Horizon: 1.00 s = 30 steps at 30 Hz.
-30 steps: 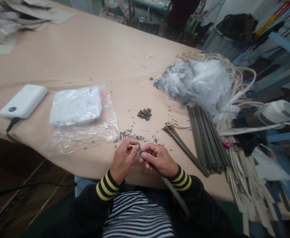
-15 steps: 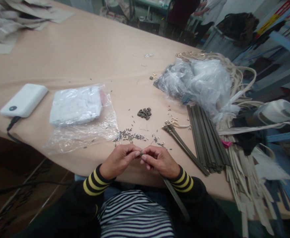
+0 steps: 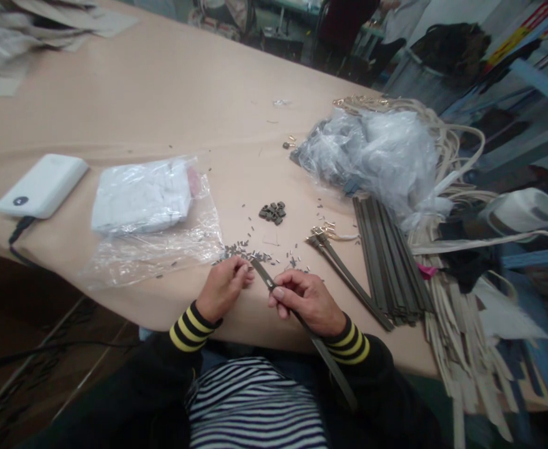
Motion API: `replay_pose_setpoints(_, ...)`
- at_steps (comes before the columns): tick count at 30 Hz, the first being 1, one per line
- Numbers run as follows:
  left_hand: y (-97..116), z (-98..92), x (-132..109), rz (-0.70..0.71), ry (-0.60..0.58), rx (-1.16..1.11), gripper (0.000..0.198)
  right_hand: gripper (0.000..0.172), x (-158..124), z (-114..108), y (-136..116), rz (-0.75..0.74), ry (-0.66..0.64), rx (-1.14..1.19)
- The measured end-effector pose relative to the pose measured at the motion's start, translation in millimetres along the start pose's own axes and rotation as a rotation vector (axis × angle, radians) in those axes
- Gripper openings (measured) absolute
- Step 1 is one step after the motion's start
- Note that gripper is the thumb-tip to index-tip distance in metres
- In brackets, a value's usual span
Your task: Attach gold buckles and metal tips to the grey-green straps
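My right hand (image 3: 308, 298) pinches a dark olive strap (image 3: 327, 358) near one end. That end, with a small slot in it, points away from me past the fingertips, and the rest hangs down over my right sleeve. Close by on the left, my left hand (image 3: 223, 285) is closed with its fingers curled, apart from the strap. Whatever its fingertips hold, if anything, is too small to make out. Many tiny dark metal pieces (image 3: 239, 251) lie scattered just beyond my hands. Farther off sits a small heap of dark olive loops (image 3: 273, 212).
To the right lie finished-looking straps with gold buckles (image 3: 323, 236), a stack of olive straps (image 3: 389, 262), and a clear plastic bag (image 3: 372, 146). Beige straps (image 3: 461, 349) hang over the edge. A wrapped white packet (image 3: 143, 196) and a white power bank (image 3: 42, 185) are at left.
My hands have come apart. The left drew back leftward from the strap end, which now shows its slot. My right hand keeps its hold on the strap.
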<state>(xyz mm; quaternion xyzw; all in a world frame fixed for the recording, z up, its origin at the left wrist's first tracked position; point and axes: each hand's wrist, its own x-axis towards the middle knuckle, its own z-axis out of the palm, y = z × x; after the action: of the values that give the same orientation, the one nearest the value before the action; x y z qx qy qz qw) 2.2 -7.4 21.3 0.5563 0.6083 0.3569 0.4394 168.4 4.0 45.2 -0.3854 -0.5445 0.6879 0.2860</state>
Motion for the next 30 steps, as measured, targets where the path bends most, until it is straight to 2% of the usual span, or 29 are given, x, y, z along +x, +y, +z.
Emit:
replay_pose_setpoints(2, -2, -3.5, 3, -0.014, 0.095, -0.04, 0.013, 0.019, 2, -1, 0, 0.012, 0.021, 0.089)
replay_pose_setpoints(4, 0, -5.0, 2, -0.004, 0.115, -0.132, 0.021, 0.021, 4, -2, 2, 0.047, 0.028, 0.136)
replay_pose_setpoints(8, 9, -1.5, -2, -0.14, -0.105, -0.534, 0.022, 0.024, 9, -1, 7, 0.113, 0.029, 0.143)
replay_pose_setpoints(10, 11, 1.3, -3, -0.188, -0.148, -0.645, 0.026, 0.026, 10, -1, 8, 0.152, 0.03, 0.137)
replay_pose_setpoints(17, 12, 6.2, -1, -0.245, -0.065, -0.717, 0.023, 0.029, 11, 1, 11, 0.214, 0.0, 0.146)
replay_pose_setpoints(22, 16, -3.0, -1, -0.229, -0.026, -0.925, 0.019, 0.038, 5, -9, 7, 0.288, -0.044, 0.187)
replay_pose_setpoints(24, 17, -7.6, -3, -0.217, -0.055, -0.994, 0.021, 0.038, 0, -17, 3, 0.287, -0.02, 0.129)
replay_pose_setpoints(26, 17, -9.6, -4, -0.211, -0.097, -1.025, 0.022, 0.035, -5, -25, -4, 0.239, 0.022, -0.033)
replay_pose_setpoints(30, 12, -5.3, -4, -0.242, -0.075, -0.897, 0.023, 0.027, -15, -32, -17, 0.137, 0.078, -0.415)
